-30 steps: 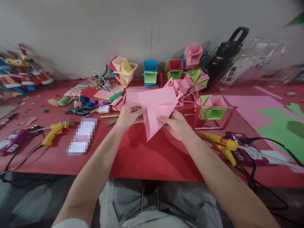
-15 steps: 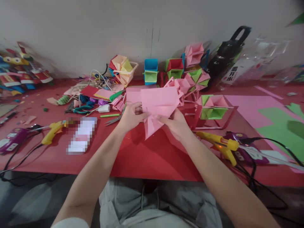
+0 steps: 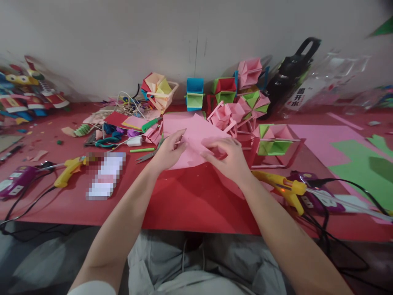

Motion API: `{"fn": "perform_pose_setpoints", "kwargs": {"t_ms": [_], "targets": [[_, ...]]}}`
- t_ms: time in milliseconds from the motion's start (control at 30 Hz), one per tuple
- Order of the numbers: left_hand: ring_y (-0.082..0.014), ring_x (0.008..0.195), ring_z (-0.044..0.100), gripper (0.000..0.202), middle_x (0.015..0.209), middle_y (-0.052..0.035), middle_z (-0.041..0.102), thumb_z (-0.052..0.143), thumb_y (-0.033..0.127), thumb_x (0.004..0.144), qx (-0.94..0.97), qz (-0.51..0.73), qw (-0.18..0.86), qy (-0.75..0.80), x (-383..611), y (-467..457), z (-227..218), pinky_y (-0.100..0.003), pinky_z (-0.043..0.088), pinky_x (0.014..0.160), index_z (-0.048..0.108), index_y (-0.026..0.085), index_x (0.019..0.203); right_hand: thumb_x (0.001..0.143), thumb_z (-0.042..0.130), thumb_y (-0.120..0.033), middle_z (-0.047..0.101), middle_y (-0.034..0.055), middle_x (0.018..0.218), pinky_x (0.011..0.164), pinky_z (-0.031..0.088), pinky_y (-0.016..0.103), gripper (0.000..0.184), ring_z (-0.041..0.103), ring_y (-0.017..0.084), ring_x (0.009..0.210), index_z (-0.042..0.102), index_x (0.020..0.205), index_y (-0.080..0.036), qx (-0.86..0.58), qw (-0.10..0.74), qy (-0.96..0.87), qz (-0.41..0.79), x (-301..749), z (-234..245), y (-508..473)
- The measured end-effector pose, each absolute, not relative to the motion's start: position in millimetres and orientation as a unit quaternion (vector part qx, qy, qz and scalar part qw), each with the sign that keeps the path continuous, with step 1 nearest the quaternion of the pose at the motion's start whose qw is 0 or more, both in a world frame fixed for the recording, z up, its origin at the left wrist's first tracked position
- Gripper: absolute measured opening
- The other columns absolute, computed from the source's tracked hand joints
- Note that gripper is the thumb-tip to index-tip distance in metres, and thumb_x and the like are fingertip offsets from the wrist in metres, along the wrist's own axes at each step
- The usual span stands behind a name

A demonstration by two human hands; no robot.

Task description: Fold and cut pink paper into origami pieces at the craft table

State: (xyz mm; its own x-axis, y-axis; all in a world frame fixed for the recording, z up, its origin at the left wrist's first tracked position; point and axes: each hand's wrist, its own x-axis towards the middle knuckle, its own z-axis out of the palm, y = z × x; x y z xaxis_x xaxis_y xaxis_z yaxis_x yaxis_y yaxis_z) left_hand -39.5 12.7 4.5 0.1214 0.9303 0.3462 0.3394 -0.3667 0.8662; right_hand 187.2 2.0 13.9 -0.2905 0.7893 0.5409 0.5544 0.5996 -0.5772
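Observation:
A sheet of pink paper (image 3: 196, 133) lies low over the red table in front of me, turned at an angle, with a faint crease across its middle. At its left side my left hand (image 3: 169, 152) is loosely curled, with index finger and thumb on the paper. Across from it my right hand (image 3: 229, 157) bends its fingers over the right part of the paper, thumb towards the middle. Part of the right edge is hidden under that hand. Grey scissors (image 3: 145, 156) and a light green strip (image 3: 141, 150) lie just left of my left hand.
Folded paper lanterns (image 3: 274, 139) stand behind and right of the sheet. Yellow glue guns (image 3: 66, 172) with cords lie on both sides, the right one (image 3: 284, 188) near my forearm. A phone (image 3: 107, 175) is at left. A black bottle (image 3: 284, 78) stands by the wall.
The pink paper has been turned and lowered; the pointed flap that hung towards me no longer shows. My right hand has shifted from beneath its edge to over it.

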Motion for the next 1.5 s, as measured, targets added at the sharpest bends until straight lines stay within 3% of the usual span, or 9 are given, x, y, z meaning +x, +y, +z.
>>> {"fn": "perform_pose_setpoints", "kwargs": {"t_ms": [100, 167, 400, 700, 1233, 1367, 1433, 1500], "targets": [[-0.0259, 0.13, 0.058, 0.045, 0.139, -0.0145, 0.063, 0.06, 0.024, 0.09, 0.715, 0.437, 0.298, 0.457, -39, 12, 1, -0.042, 0.045, 0.112, 0.061, 0.017, 0.135, 0.092, 0.067, -0.048, 0.074, 0.0045, 0.083, 0.078, 0.049, 0.039, 0.025, 0.065, 0.023, 0.077, 0.071, 0.083, -0.024, -0.422, 0.388, -0.79, 0.216, 181, 11, -1], [-0.0265, 0.134, 0.055, 0.047, 0.143, -0.015, 0.061, 0.059, 0.023, 0.09, 0.734, 0.416, 0.303, 0.443, -37, 10, 1, -0.043, 0.043, 0.115, 0.06, 0.017, 0.137, 0.095, 0.061, -0.047, 0.071, 0.0037, 0.077, 0.07, 0.047, 0.034, 0.031, 0.061, 0.02, 0.072, 0.068, 0.079, -0.023, -0.418, 0.386, -0.783, 0.252, 179, 10, -3], [-0.027, 0.127, 0.061, 0.047, 0.144, -0.0169, 0.061, 0.057, 0.026, 0.094, 0.744, 0.389, 0.322, 0.438, -32, 5, 3, -0.044, 0.047, 0.11, 0.058, 0.015, 0.139, 0.095, 0.06, -0.05, 0.07, 0.0035, 0.078, 0.069, 0.046, 0.033, 0.032, 0.06, 0.019, 0.072, 0.067, 0.083, -0.022, -0.429, 0.412, -0.753, 0.281, 178, 9, -4], [-0.027, 0.133, 0.057, 0.051, 0.148, -0.0159, 0.058, 0.062, 0.022, 0.09, 0.751, 0.384, 0.334, 0.421, -30, 2, 4, -0.044, 0.045, 0.113, 0.057, 0.016, 0.141, 0.095, 0.061, -0.046, 0.07, 0.0036, 0.078, 0.069, 0.047, 0.033, 0.029, 0.061, 0.019, 0.071, 0.067, 0.081, -0.022, -0.442, 0.423, -0.742, 0.275, 179, 4, -1], [-0.0262, 0.127, 0.06, 0.048, 0.141, -0.0175, 0.061, 0.061, 0.025, 0.091, 0.743, 0.391, 0.329, 0.433, -28, 0, 4, -0.043, 0.046, 0.11, 0.056, 0.014, 0.137, 0.094, 0.06, -0.035, 0.062, 0.0011, 0.071, 0.066, 0.043, 0.034, 0.021, 0.056, 0.018, 0.066, 0.061, 0.078, -0.022, -0.451, 0.44, -0.726, 0.277, 180, 2, 1], [-0.0258, 0.122, 0.063, 0.048, 0.137, -0.0152, 0.063, 0.063, 0.026, 0.09, 0.741, 0.386, 0.337, 0.434, -30, 1, 4, -0.042, 0.048, 0.106, 0.057, 0.017, 0.136, 0.094, 0.06, -0.035, 0.065, 0.004, 0.08, 0.076, 0.049, 0.038, 0.019, 0.061, 0.021, 0.077, 0.062, 0.079, -0.023, -0.443, 0.442, -0.737, 0.255, 182, 5, 2], [-0.0258, 0.12, 0.064, 0.048, 0.136, -0.0147, 0.064, 0.064, 0.028, 0.089, 0.74, 0.385, 0.341, 0.433, -32, 2, 3, -0.04, 0.051, 0.103, 0.057, 0.018, 0.136, 0.092, 0.065, -0.037, 0.067, 0.0081, 0.099, 0.095, 0.049, 0.045, 0.018, 0.064, 0.026, 0.099, 0.066, 0.08, -0.024, -0.434, 0.454, -0.747, 0.216, 185, 8, 4], [-0.0257, 0.119, 0.065, 0.047, 0.136, -0.0142, 0.064, 0.065, 0.029, 0.089, 0.744, 0.387, 0.339, 0.426, -34, 3, 2, -0.039, 0.052, 0.101, 0.058, 0.019, 0.135, 0.088, 0.07, -0.041, 0.063, 0.0098, 0.123, 0.112, 0.039, 0.053, 0.017, 0.056, 0.032, 0.125, 0.07, 0.083, -0.026, -0.433, 0.462, -0.75, 0.192, 189, 10, 6]]}}
